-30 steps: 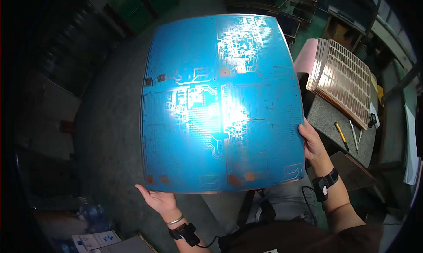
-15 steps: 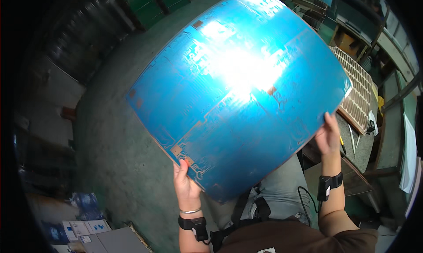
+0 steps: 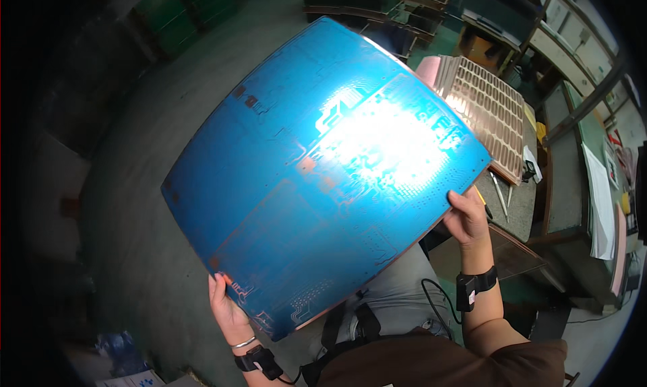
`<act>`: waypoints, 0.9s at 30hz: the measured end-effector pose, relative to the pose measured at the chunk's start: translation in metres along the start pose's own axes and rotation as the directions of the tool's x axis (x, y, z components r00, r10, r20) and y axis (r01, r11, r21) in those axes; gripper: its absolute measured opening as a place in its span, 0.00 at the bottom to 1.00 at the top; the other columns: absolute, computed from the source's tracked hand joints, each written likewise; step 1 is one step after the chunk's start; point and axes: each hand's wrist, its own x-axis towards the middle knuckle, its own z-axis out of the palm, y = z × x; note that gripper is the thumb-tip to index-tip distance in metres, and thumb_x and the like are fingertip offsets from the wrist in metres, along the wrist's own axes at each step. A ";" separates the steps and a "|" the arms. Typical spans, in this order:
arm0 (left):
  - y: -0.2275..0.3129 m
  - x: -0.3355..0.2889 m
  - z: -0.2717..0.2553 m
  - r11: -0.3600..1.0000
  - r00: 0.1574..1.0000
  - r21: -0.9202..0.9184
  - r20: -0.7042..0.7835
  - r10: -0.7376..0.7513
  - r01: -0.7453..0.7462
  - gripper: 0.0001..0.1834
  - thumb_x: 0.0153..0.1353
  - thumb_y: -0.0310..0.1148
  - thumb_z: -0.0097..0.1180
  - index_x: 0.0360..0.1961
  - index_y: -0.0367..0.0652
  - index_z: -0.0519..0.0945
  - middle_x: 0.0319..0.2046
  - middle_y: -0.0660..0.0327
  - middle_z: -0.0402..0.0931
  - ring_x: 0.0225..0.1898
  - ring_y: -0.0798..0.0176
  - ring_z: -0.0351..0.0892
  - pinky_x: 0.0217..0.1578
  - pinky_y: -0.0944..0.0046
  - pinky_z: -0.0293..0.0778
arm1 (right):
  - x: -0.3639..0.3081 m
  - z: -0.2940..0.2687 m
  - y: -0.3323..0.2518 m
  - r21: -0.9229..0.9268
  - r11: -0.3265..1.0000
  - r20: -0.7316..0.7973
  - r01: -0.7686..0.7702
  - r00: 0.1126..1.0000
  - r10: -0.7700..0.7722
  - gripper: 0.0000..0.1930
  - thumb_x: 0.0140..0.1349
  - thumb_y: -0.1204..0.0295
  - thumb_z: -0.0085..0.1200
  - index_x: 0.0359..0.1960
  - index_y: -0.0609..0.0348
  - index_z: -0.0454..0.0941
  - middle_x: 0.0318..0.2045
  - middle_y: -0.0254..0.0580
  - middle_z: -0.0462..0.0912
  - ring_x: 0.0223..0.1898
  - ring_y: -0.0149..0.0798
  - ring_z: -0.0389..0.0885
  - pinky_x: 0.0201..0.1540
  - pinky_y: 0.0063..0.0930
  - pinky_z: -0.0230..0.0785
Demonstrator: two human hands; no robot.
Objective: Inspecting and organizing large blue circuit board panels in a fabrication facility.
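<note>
A large blue circuit board panel [image 3: 249, 158] with copper-coloured traces and bare copper patches is held up in front of me, tilted. A strong white glare covers its right half and hides the detail there. My left hand [image 3: 228, 308] grips its lower left edge, thumb on the face and the other fingers mostly hidden. On the lower right edge, near the right corner, my right hand [image 3: 466, 215] pinches the panel with its thumb on top. Both wrists wear black strapped devices, and a silver bracelet sits on the left one.
To the right, a stack of panels with rows of oblong copper shapes [image 3: 492, 107] rests on a grey table [image 3: 517, 215] beside white pen-like tools [image 3: 500, 191]. White papers [image 3: 598, 202] hang farther right. Green cabinets [image 3: 162, 16] stand far left, beyond the floor.
The panel and both hands sit lower and farther left in view, and the glare has shifted right across the face. The surroundings have slid left too. Both hands keep their hold.
</note>
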 end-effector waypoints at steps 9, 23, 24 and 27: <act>-0.001 -0.002 -0.010 0.998 0.986 0.066 -0.164 0.022 -0.011 0.06 0.61 0.27 0.46 0.38 0.39 0.72 0.29 0.66 0.71 0.28 0.76 0.70 0.33 0.77 0.73 | -0.005 0.013 0.000 -0.072 0.989 0.095 -0.133 0.986 0.139 0.26 0.55 0.76 0.52 0.55 0.67 0.57 0.49 0.48 0.70 0.50 0.40 0.70 0.52 0.35 0.63; 0.023 -0.014 -0.020 0.877 0.894 0.421 -0.262 0.364 -0.233 0.10 0.63 0.35 0.45 0.35 0.40 0.74 0.25 0.67 0.71 0.28 0.74 0.68 0.31 0.73 0.64 | 0.025 -0.021 -0.023 -0.409 0.912 -0.146 -0.021 0.988 -0.043 0.19 0.62 0.65 0.43 0.45 0.71 0.71 0.37 0.41 0.78 0.38 0.29 0.75 0.44 0.21 0.67; 0.026 -0.017 -0.014 0.882 0.898 0.414 -0.262 0.354 -0.227 0.10 0.63 0.36 0.45 0.35 0.40 0.74 0.26 0.67 0.72 0.28 0.74 0.69 0.32 0.73 0.65 | 0.029 -0.028 -0.025 -0.403 0.915 -0.126 -0.019 0.991 -0.035 0.19 0.62 0.65 0.43 0.45 0.71 0.71 0.37 0.41 0.78 0.38 0.29 0.75 0.44 0.21 0.67; 0.037 -0.021 -0.013 0.883 0.912 0.400 -0.215 0.351 -0.246 0.12 0.63 0.36 0.44 0.36 0.39 0.74 0.29 0.65 0.74 0.31 0.72 0.71 0.35 0.71 0.67 | 0.042 -0.037 -0.023 -0.550 0.807 -0.111 -0.214 0.977 0.183 0.16 0.62 0.63 0.45 0.39 0.66 0.75 0.29 0.33 0.78 0.29 0.23 0.73 0.35 0.16 0.65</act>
